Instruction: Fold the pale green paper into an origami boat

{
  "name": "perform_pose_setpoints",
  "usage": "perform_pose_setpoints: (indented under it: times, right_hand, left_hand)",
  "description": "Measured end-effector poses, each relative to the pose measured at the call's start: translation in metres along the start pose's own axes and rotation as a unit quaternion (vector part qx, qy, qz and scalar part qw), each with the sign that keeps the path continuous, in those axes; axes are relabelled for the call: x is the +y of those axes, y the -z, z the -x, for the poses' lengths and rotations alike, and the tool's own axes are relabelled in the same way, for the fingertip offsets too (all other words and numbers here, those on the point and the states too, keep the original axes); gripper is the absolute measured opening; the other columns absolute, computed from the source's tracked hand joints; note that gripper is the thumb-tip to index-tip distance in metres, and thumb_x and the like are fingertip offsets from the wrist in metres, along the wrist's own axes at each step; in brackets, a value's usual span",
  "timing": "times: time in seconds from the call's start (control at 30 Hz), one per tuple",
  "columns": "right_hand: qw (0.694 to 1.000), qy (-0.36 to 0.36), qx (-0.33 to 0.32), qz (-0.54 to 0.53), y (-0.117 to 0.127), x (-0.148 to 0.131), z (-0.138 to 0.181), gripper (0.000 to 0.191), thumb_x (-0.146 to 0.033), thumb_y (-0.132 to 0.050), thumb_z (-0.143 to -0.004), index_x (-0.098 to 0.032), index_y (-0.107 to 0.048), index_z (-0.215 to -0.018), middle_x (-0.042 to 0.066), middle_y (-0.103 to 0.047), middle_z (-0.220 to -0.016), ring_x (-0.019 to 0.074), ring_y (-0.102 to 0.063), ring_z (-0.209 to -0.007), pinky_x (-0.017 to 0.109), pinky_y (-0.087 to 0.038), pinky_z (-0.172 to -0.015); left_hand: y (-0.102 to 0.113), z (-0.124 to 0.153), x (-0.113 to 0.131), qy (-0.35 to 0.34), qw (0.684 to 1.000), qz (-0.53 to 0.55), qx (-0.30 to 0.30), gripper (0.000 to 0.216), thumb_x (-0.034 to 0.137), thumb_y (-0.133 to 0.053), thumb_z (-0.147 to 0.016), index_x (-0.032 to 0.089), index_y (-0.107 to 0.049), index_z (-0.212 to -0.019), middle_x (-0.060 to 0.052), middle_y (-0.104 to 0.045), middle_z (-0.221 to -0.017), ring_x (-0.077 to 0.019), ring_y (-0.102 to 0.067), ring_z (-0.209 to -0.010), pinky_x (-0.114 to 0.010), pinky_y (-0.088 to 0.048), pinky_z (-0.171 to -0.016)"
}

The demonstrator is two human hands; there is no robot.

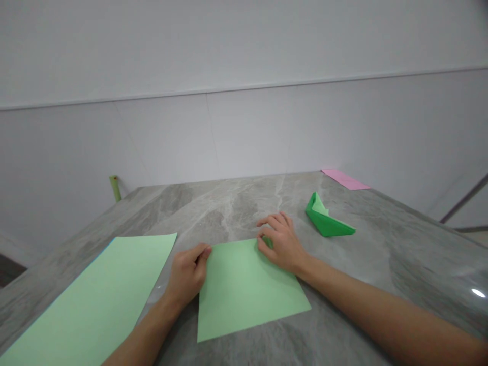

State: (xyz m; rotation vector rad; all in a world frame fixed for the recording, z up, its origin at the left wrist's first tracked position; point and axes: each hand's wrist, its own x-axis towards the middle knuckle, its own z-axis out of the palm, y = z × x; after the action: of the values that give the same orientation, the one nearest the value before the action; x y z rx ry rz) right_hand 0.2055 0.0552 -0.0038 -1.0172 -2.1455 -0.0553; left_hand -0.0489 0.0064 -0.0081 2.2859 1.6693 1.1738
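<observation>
A light green sheet of paper (247,290) lies in front of me on the grey marbled table. My left hand (188,272) pinches its far left corner between thumb and curled fingers. At the far right corner, my right hand (280,241) has its thumb and index finger closed on the paper, with the other fingers curved above. A bit of darker green shows between that thumb and finger, and the corner itself is hidden by the hand. To the right of my right hand, a folded green paper boat (328,218) rests on the table.
A larger stack of light green paper (91,300) with a bluish left edge lies to the left. Pink paper (345,179) sits at the far right edge of the table (236,203). Behind is a white wall (244,132), with a green strip-like object (115,188) beyond the far left edge.
</observation>
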Motion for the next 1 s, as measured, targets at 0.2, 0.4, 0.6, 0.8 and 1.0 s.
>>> perform_pose_setpoints:
  times: [0.2, 0.4, 0.6, 0.8, 1.0]
  right_hand:
    - [0.995, -0.075, -0.013, -0.070, 0.002, 0.008, 0.010, 0.012, -0.016, -0.052, -0.080, -0.018, -0.063, -0.074, 0.008, -0.064, -0.099, 0.0236, -0.054, -0.098, 0.045, -0.035, -0.092]
    - [0.959, -0.196, 0.016, -0.203, -0.005, 0.016, 0.011, 0.017, -0.031, -0.056, -0.078, -0.019, -0.062, -0.068, 0.007, -0.066, -0.088, 0.0227, -0.059, -0.088, 0.038, -0.042, -0.084]
    - [0.934, -0.270, 0.025, -0.232, -0.005, 0.021, 0.009, 0.028, -0.041, -0.053, -0.079, -0.017, -0.063, -0.066, 0.005, -0.065, -0.072, 0.0214, -0.059, -0.073, 0.033, -0.043, -0.071]
    - [0.917, -0.309, 0.013, -0.252, -0.006, 0.021, 0.010, 0.034, -0.046, -0.054, -0.079, -0.017, -0.063, -0.064, 0.003, -0.061, -0.064, 0.0188, -0.054, -0.064, 0.029, -0.040, -0.061]
    - [0.910, -0.317, 0.011, -0.268, -0.006, 0.020, 0.010, 0.034, -0.047, -0.056, -0.078, -0.017, -0.063, -0.062, 0.002, -0.060, -0.063, 0.0184, -0.054, -0.063, 0.029, -0.040, -0.060]
  left_hand:
    - [0.005, -0.004, -0.003, 0.118, 0.992, 0.022, 0.024, 0.038, 0.040, -0.042, -0.086, 0.018, -0.045, -0.055, 0.003, -0.040, -0.051, -0.0121, -0.042, -0.051, -0.023, -0.031, -0.051]
    - [0.006, -0.005, -0.004, 0.157, 0.985, 0.063, 0.024, 0.037, 0.043, -0.044, -0.084, 0.018, -0.049, -0.056, 0.003, -0.040, -0.053, -0.0130, -0.041, -0.054, -0.023, -0.031, -0.051]
    - [0.005, -0.005, -0.003, 0.217, 0.951, 0.214, -0.053, 0.040, 0.050, -0.052, -0.080, 0.016, -0.058, -0.061, 0.002, -0.049, -0.054, -0.0125, -0.043, -0.049, -0.022, -0.032, -0.046]
    - [0.001, -0.007, -0.005, 0.255, 0.935, 0.242, -0.052, 0.040, 0.052, -0.054, -0.080, 0.015, -0.063, -0.069, 0.001, -0.053, -0.054, -0.0129, -0.046, -0.048, -0.021, -0.033, -0.043]
    - [0.001, -0.008, -0.005, 0.258, 0.940, 0.218, -0.044, 0.039, 0.051, -0.054, -0.080, 0.015, -0.064, -0.069, 0.000, -0.055, -0.056, -0.0137, -0.048, -0.050, -0.022, -0.035, -0.045]
